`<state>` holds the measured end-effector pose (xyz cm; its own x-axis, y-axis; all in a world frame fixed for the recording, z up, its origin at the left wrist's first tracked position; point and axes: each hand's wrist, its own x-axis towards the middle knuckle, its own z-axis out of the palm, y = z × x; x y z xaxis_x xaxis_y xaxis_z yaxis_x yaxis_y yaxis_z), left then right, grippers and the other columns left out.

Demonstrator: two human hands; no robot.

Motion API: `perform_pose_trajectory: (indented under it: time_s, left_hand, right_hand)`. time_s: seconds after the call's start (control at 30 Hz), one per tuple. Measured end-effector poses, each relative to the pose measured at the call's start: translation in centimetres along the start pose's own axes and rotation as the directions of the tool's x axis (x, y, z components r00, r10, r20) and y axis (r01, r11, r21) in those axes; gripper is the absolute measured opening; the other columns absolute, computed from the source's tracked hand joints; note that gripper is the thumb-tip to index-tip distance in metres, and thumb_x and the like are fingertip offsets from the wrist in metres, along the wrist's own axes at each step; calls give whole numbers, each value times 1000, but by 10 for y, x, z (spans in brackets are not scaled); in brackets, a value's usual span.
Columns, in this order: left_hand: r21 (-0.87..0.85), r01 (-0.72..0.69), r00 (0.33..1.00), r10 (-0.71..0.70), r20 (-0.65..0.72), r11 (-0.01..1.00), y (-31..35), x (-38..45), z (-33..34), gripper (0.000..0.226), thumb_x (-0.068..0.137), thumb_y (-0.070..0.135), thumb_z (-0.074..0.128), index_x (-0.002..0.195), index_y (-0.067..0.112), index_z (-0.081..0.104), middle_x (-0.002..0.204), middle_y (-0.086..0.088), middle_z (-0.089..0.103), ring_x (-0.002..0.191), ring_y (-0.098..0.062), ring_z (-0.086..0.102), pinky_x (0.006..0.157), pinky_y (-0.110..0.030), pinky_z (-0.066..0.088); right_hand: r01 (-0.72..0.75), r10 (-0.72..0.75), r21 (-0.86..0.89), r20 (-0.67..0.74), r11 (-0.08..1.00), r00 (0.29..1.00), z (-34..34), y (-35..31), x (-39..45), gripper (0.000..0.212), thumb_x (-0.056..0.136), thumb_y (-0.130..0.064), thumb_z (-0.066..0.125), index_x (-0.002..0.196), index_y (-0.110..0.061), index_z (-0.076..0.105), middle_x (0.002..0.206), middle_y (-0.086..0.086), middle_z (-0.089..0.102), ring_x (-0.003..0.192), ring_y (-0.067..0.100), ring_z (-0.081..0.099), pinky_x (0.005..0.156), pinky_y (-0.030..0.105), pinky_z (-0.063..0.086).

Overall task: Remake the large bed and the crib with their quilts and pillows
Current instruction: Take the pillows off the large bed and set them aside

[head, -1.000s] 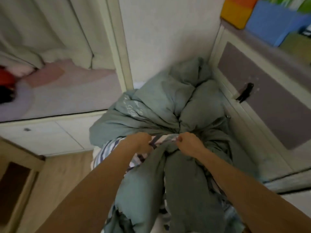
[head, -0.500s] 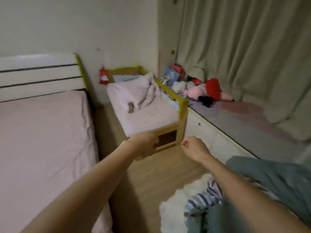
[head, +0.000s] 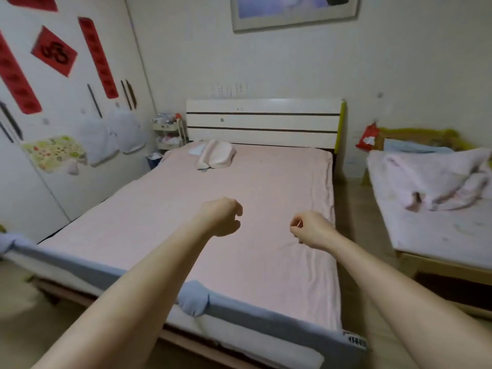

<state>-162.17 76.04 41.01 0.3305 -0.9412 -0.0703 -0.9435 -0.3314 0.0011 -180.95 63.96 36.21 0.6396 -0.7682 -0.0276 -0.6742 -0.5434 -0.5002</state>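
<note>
The large bed [head: 186, 209] lies ahead with a bare pink sheet and a white slatted headboard [head: 262, 123]. One pale pillow [head: 215, 157] rests near the head, left of centre. At the right stands the wooden crib [head: 436, 235]. On the crib lie a crumpled pinkish quilt [head: 436, 179] and a blue pillow [head: 415, 148]. My left hand [head: 222, 217] and my right hand [head: 311, 229] are stretched out over the foot half of the large bed. Both have curled fingers and hold nothing that I can see. No quilt lies on the large bed.
A padded blue rail [head: 239, 304] runs along the bed's foot. White wardrobe doors [head: 53, 155] with red paper strips fill the left wall. A small cart [head: 170, 134] stands beside the headboard. A strip of wooden floor [head: 351, 209] separates bed and crib.
My hands gripped a grey-green quilt one second ago and have let it go. The view has swung left past the crib to the large bed, and that quilt is out of view.
</note>
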Motion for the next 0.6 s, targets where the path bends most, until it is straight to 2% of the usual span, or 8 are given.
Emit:
perform_pose_trajectory:
  time_s: [0.17, 0.33, 0.5, 0.6]
  left_hand:
    - [-19, 34, 999, -34, -1, 999, -78, -4, 5, 37, 94, 31, 50, 130, 26, 54, 123, 6, 60, 110, -19, 57, 83, -27, 45]
    - [-26, 52, 997, -51, 50, 998, -135, 0, 16, 37, 93, 34, 50, 130, 28, 54, 124, 7, 59, 113, -18, 55, 89, -29, 46]
    - [-79, 219, 974, -213, 75, 973, -212, 8, 29, 38, 93, 35, 48, 131, 30, 52, 128, 8, 56, 114, -18, 56, 92, -31, 47]
    - [-84, 382, 918, -368, 145, 920, -273, -10, 45, 39, 94, 34, 48, 133, 28, 51, 131, 5, 55, 117, -19, 54, 97, -34, 46]
  right_hand:
    - [12, -11, -22, 67, 1000, 998, 44, -63, 29, 18, 84, -17, 53, 90, -14, 70, 86, 3, 69, 81, 23, 68, 76, 39, 57]
    - [-31, 31, -8, 68, 999, 997, 67, -96, 53, 18, 83, -16, 52, 85, -14, 69, 81, 4, 72, 74, 20, 70, 75, 38, 58]
    - [62, -55, -40, 156, 997, 986, 100, -150, 108, 16, 83, -16, 50, 83, -16, 66, 85, 3, 71, 81, 22, 69, 77, 35, 57]
    - [163, -153, -19, 258, 986, 954, 138, -204, 151, 18, 83, -15, 49, 84, -12, 67, 81, 6, 72, 76, 21, 70, 75, 36, 57]
